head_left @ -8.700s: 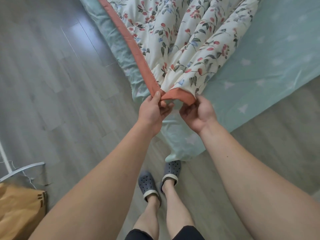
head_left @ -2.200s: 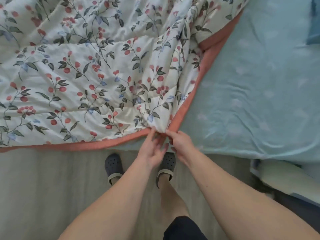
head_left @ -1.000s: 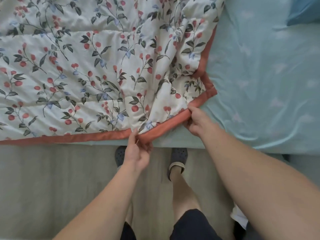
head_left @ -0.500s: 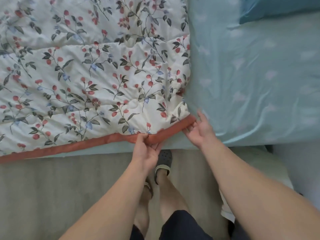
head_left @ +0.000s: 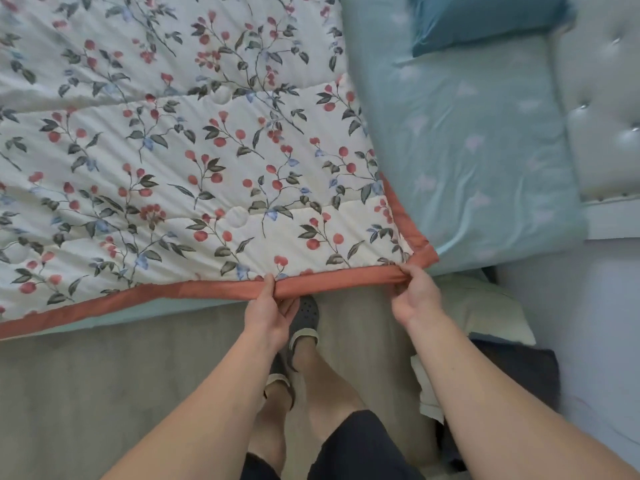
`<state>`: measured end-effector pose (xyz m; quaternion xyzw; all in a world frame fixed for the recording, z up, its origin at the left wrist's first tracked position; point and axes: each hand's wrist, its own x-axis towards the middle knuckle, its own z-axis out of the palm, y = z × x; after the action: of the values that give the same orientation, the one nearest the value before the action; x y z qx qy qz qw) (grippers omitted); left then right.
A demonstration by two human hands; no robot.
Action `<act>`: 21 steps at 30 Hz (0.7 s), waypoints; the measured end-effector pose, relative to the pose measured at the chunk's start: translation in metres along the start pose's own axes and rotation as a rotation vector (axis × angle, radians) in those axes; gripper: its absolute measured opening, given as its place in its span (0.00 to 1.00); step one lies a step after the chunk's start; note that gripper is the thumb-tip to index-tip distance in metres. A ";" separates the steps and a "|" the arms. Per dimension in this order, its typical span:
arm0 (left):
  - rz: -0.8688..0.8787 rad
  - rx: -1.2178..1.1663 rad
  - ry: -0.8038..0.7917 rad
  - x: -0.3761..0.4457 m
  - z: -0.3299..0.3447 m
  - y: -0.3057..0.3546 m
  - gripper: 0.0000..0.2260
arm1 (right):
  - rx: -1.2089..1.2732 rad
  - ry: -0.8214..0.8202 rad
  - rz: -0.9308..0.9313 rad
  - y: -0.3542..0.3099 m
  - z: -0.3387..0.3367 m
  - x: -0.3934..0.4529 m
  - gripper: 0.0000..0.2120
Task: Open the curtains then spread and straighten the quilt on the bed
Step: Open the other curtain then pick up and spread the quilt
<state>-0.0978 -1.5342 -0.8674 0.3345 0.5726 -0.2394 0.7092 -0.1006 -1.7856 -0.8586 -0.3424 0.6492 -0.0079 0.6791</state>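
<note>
The white floral quilt (head_left: 180, 161) with a rust-orange border lies spread over the left and middle of the bed (head_left: 485, 140), which has a pale teal sheet. Its near edge runs along the bedside in front of me. My left hand (head_left: 268, 308) pinches the orange border a little left of the quilt's near right corner. My right hand (head_left: 414, 292) grips the same border just at that corner. The border is pulled taut between the two hands. No curtains are in view.
A teal pillow (head_left: 485, 19) lies at the head of the bed, by a pale tufted headboard (head_left: 602, 98). A light cushion (head_left: 481, 308) and a dark object (head_left: 519, 372) sit on the floor to my right. My feet in grey clogs (head_left: 304, 318) stand on the grey floor.
The quilt's near right corner has been drawn further right toward the headboard and lies flatter. My hands have spread apart along the border, still holding it.
</note>
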 end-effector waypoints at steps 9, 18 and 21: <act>0.029 0.144 0.044 0.021 -0.006 -0.040 0.12 | -0.061 0.024 0.009 -0.008 -0.046 0.036 0.14; 0.061 0.152 0.184 0.056 0.024 -0.062 0.12 | -0.134 0.075 -0.021 -0.022 -0.047 0.080 0.03; 0.138 0.113 0.199 0.053 0.040 -0.079 0.08 | -0.101 0.101 -0.114 -0.035 -0.052 0.088 0.04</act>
<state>-0.1166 -1.6142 -0.9300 0.4345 0.6013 -0.1879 0.6437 -0.1176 -1.8759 -0.9147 -0.4119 0.6617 -0.0312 0.6257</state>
